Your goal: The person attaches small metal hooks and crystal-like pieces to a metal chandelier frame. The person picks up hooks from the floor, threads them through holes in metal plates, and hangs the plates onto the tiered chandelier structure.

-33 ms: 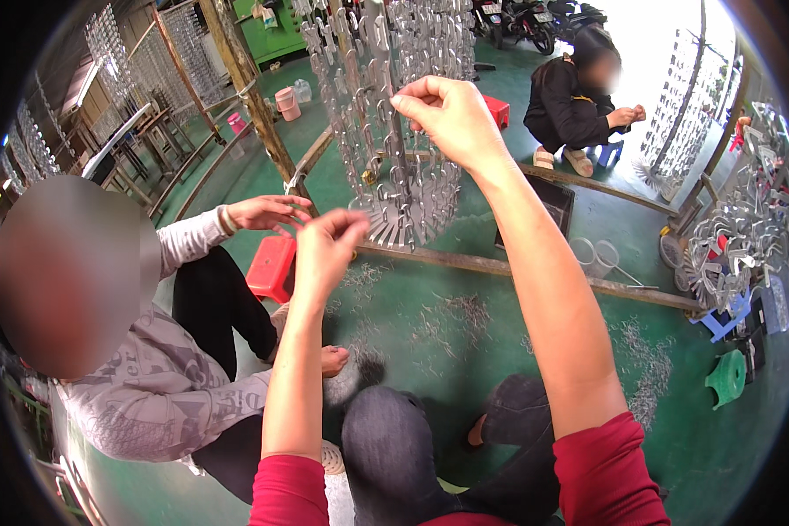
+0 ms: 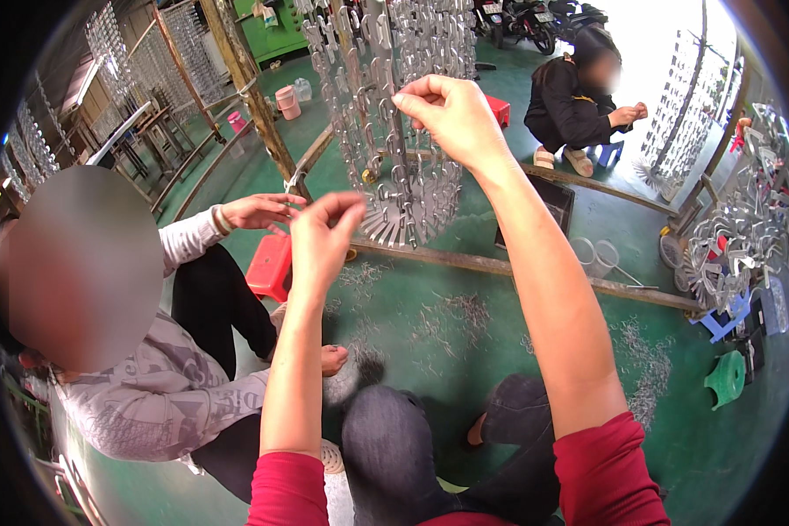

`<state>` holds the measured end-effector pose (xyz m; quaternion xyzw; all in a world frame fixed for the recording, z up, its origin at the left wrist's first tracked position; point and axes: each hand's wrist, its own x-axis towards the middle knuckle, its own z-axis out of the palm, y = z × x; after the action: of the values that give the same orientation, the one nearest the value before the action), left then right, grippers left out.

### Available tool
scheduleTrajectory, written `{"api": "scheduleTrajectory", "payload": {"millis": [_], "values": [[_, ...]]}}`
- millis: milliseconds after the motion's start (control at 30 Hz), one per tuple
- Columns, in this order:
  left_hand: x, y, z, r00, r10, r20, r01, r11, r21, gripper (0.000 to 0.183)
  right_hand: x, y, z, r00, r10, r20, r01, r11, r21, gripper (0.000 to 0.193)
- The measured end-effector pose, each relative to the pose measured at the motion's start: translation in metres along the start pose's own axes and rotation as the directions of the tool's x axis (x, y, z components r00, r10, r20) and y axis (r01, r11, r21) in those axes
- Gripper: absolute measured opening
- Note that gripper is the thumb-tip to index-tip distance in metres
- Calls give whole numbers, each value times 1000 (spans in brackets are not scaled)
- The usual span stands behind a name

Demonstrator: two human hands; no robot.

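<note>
In front of me hangs a tall, round cluster of small silver, hook-shaped metal pieces (image 2: 381, 96), strung in vertical rows above a flared metal ring (image 2: 390, 230). High at the cluster's right side is my right hand (image 2: 456, 118), thumb and forefinger pinched at one of the rows; whatever is between the fingertips is too small to make out. My left hand (image 2: 320, 241) is raised lower down, at the cluster's left edge. Its fingers are curled toward the thumb and blurred, and anything held there is hidden. Just left of it, a co-worker's hand (image 2: 256, 213) reaches out with loose fingers.
A wooden beam (image 2: 465, 261) crosses below the cluster. Small metal bits (image 2: 469, 316) lie scattered on the green floor. Red stool (image 2: 270, 267) stands left, green stool (image 2: 728, 379) right. A person in black (image 2: 557, 96) squats beyond. Metal parts (image 2: 736, 232) pile up at far right.
My left hand has risen slightly. The co-worker's head at left has shifted a little to the right, and their hand has moved slightly left. My right hand stays nearly in place.
</note>
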<state>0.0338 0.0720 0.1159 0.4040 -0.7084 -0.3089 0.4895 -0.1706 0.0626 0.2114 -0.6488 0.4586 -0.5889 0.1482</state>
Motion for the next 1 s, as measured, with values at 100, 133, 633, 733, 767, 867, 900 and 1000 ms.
{"api": "scheduleTrajectory", "payload": {"millis": [100, 133, 633, 733, 767, 867, 900, 1000], "values": [[22, 50, 3, 972, 216, -96, -226, 969, -100, 30, 1, -3, 1, 1000, -20, -17, 21, 1000, 17, 23], [31, 58, 3, 959, 269, -85, -277, 954, -113, 33, 1, -5, 3, 1000, -8, -11, 9, 1000, 27, 23], [66, 78, 6, 970, 213, -115, -227, 967, -119, 30, 6, -9, 3, 998, -60, 16, 61, 997, -50, 22], [69, 81, -4, 971, 210, -114, -225, 964, -144, 26, 5, -17, 4, 998, -63, 7, 63, 994, -84, 21], [70, 82, -5, 973, 208, -102, -222, 962, -160, 25, 3, -20, 3, 998, -57, 0, 57, 993, -100, 21], [71, 88, -8, 977, 205, -59, -212, 964, -161, 23, 2, -21, 3, 997, -71, -43, 63, 984, -169, 20], [72, 89, -10, 979, 200, -29, -203, 969, -141, 23, 1, -21, 4, 996, -77, -51, 67, 982, -178, 19], [77, 93, -13, 977, 208, 42, -200, 969, -143, 24, 3, -21, 6, 992, -104, -72, 86, 972, -218, 17]]}}
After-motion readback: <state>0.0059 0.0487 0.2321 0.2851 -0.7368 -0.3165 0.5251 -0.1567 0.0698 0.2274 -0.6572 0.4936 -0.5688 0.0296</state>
